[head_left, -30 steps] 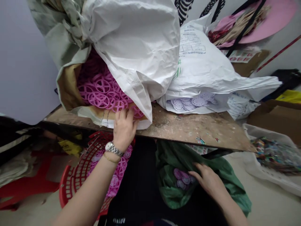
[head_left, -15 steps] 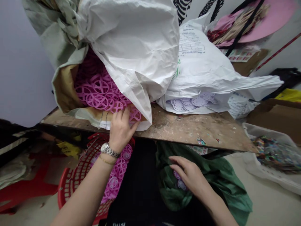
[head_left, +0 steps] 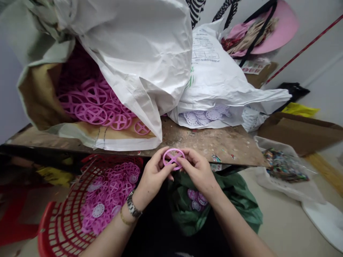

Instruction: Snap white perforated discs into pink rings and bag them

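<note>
Between my two hands is a pink plastic ring with cross spokes, in front of the table's edge. My left hand grips its left side with thumb and fingers. On its right side, my right hand pinches it the same way; whether a second piece lies behind it I cannot tell. Beyond my hands, a large white sack lies with its mouth towards me, full of pink spoked rings. Below my right hand, a green cloth in my lap holds several pink and white round pieces.
A red basket of pink rings and some white discs stands low at left. On the wooden table rests another white sack, showing white scalloped discs. A white bin of small packets and a cardboard box are at right.
My left hand has come out of the sack's mouth with a pink ring. My right hand has risen from the green cloth, and both now hold the ring.
</note>
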A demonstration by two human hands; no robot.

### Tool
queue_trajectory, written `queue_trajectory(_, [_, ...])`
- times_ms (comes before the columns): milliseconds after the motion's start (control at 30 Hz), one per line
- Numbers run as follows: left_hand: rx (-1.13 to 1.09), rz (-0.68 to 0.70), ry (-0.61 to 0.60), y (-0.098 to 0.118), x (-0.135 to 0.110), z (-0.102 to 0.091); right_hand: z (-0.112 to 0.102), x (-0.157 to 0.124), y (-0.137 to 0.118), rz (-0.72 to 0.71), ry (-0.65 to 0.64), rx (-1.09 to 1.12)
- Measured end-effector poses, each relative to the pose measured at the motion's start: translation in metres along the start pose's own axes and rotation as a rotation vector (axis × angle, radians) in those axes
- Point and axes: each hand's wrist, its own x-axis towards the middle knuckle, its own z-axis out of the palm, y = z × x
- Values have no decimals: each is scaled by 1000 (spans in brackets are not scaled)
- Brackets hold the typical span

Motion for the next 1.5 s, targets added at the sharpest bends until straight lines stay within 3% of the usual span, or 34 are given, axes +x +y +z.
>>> queue_trajectory(100, [-151,-102,-58,0,6,2,-7,1,1,-17,-9,-53])
queue_trajectory(233, [-263,-202,-49,-2,7,3,-20,7,1,-69,-36,-225])
queue_trajectory(467, [-470,-363,4,-6,10,2,-80,73,5,-361,297,-886])
queue_trajectory(600, [-492,-404,4,-11,9,4,-99,117,3,-284,383,-1262])
queue_trajectory(767, [-469,-427,20,-14,6,5,-101,149,3,-155,347,-1611])
queue_trajectory(1267, [-389,-420,-4,-15,-2,7,-113,168,7,-182,274,-1723])
queue_trajectory(1500, [-392,-420,11,-16,0,3,-122,153,1,-240,233,-1713])
